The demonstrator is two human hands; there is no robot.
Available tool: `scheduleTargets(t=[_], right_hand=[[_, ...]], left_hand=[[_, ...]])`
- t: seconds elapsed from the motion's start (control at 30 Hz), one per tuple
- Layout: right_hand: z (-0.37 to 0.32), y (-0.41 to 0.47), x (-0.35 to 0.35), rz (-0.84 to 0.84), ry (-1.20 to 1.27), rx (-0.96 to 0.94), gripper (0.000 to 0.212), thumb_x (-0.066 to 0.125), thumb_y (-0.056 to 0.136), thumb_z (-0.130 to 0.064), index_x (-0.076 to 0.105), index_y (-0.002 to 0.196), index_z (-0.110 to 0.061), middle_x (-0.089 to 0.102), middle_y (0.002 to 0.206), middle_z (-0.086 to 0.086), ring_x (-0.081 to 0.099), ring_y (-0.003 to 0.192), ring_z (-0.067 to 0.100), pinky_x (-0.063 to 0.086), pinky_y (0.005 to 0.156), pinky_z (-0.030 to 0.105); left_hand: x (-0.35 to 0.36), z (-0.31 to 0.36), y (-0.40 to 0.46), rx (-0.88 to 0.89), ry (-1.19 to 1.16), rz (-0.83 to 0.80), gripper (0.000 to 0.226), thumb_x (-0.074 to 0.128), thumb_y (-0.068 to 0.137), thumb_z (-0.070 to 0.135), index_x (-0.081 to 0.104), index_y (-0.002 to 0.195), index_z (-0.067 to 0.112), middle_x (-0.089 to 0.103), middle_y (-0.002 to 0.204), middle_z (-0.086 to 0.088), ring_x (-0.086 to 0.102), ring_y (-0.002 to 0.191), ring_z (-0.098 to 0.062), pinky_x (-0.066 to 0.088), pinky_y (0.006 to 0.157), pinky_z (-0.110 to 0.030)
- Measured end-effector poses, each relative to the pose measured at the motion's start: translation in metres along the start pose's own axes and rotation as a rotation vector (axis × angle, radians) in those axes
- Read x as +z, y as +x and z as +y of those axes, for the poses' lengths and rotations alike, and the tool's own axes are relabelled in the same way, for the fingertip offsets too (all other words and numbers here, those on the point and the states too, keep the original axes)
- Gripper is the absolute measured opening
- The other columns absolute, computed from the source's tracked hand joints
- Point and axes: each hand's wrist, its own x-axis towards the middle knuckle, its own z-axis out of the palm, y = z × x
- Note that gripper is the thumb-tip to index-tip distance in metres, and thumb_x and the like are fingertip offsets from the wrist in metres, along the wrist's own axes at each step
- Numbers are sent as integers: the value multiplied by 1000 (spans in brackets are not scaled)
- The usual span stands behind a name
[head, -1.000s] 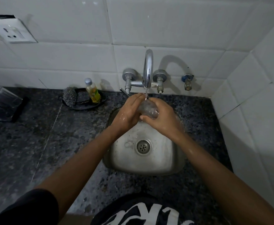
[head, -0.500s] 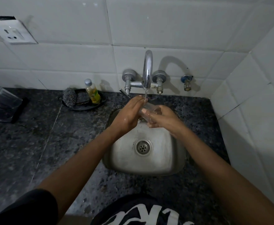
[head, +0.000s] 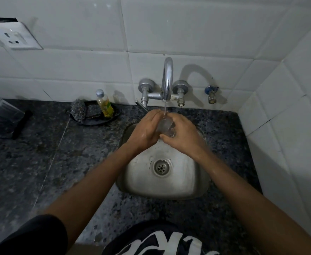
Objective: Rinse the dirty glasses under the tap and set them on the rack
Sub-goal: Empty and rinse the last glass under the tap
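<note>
A white wall socket plate [head: 15, 38] sits on the white tiles far to the left of the chrome swan-neck tap [head: 167, 80] and higher than it. Lower down, at the left edge of the dark speckled stone counter [head: 40, 162], lies a clear plastic rack [head: 1, 116] with a black edge, well apart from the tap; what it holds is too dim to tell. Nearer the tap, just to its left, a shallow black dish [head: 95, 118] carries a grey steel-wool scrubber [head: 79, 111] and a small bottle of yellow liquid with a grey cap [head: 104, 103], standing upright against the wall.

Directly under the tap's spout, over the back of the small stainless steel sink [head: 162, 181], both hands meet around a small clear drinking glass [head: 165, 127]. The left hand [head: 147, 129] comes in from the tap's left, its fingers curled round the left side of the glass and its skin shining wet. A thin stream of water [head: 165, 109] falls from the spout onto the glass between the two hands. The right hand [head: 183, 134] wraps the glass from the right, thumb tip pressed at its lower edge and fingers curved over the far side. The glass is held clear of the sink floor, above and behind the round drain [head: 162, 167].

To the right of the tap, a small blue-handled brass valve [head: 211, 93] juts from the tiled wall.
</note>
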Motion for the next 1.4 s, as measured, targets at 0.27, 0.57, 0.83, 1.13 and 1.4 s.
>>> scheduleTargets(t=[0.27,0.57,0.83,1.13,1.4], right_hand=[[5,2,2,33,-100,-220,74,87,77,-22,54,143,-14,56,137,7,55,126,27,49,105,43],[16,8,-5,-73,-327,-473,82,85,84,-15,43,154,-17,46,148,8,49,133,26,55,100,42],[21,8,-2,98,-457,-678,31,69,100,-15,67,128,-2,64,130,13,57,129,30,59,89,42],[29,38,-25,-339,-460,-689,62,71,76,13,63,126,-22,67,123,1,62,106,21,44,70,23],[6,50,-16,-396,-630,-680,28,69,91,-8,67,113,-25,69,115,-5,61,110,18,52,66,33]], left_hand=[[4,-9,8,-442,-522,-117,58,84,72,2,61,125,5,67,120,-9,66,109,-16,54,90,-28],[-5,0,11,-1111,-1518,-148,37,44,105,29,68,124,9,72,119,-12,73,104,-25,62,90,-46],[28,8,18,-1181,-1739,220,38,34,109,23,65,101,4,72,86,-9,70,75,-18,59,66,-29],[25,-9,25,-1266,-1475,-67,35,47,107,37,72,113,14,76,108,-7,74,96,-21,61,89,-46],[42,-3,18,-1299,-1634,211,42,38,105,25,71,96,2,64,89,-15,56,77,-26,44,65,-35]])
